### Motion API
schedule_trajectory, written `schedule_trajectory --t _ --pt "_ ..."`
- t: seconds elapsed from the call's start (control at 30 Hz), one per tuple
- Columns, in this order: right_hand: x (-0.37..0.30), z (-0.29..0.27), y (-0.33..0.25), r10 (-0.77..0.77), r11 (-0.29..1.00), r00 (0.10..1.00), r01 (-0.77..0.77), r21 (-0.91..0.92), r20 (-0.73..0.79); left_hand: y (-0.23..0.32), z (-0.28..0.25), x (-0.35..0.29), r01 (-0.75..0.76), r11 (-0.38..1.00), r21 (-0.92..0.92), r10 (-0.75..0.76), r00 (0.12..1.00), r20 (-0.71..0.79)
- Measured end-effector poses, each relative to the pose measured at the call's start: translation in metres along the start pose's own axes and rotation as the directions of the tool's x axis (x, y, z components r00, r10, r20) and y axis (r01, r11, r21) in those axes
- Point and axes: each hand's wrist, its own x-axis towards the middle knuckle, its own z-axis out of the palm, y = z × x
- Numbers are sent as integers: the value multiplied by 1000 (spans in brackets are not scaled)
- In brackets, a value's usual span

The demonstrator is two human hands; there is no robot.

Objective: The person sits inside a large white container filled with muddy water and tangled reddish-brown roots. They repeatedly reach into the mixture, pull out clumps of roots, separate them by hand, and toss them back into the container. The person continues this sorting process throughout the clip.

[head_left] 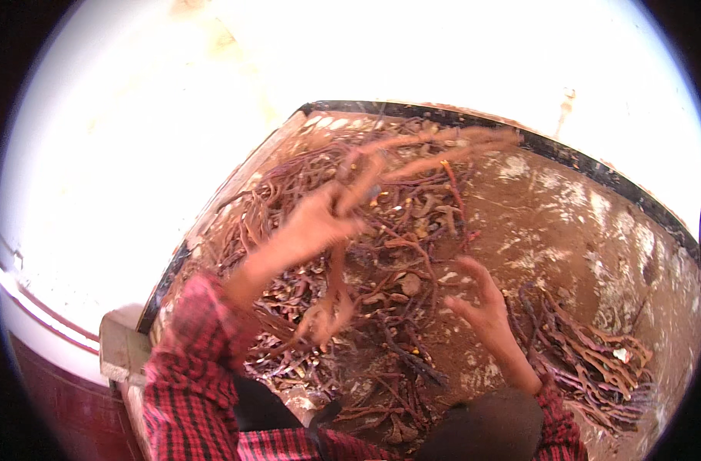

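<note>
My left hand [320, 223] is closed around a forked, reddish-brown, root-like piece [443, 154], smeared by motion. Its long ends stretch off to the right above the heap, and a shorter part [335, 300] hangs below the hand. To the right, my right hand [485, 303] is held up with thumb and fingers apart, nothing in it. Beneath the left hand spreads a tangled heap [289, 180] of thin brown and purplish root-like strands with small yellow and pale bits among them.
A smaller pile of similar strands [596, 353], laid roughly side by side, is at the right. The brown floor [550, 223] has whitish stains. A dark-edged low border [596, 165] runs along the back; a block [124, 346] stands at the left corner. My knees [489, 426] are near.
</note>
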Motion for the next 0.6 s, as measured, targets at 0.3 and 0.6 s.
schedule_trajectory --t 0.3,0.6 --pt "52 28 26 63 942 996 -80 325 65 -39 134 9 -101 971 -219 61 981 -182" --pt "94 25 51 -476 796 871 368 -481 -122 -20 120 -21 20 614 -789 -67 997 -27"
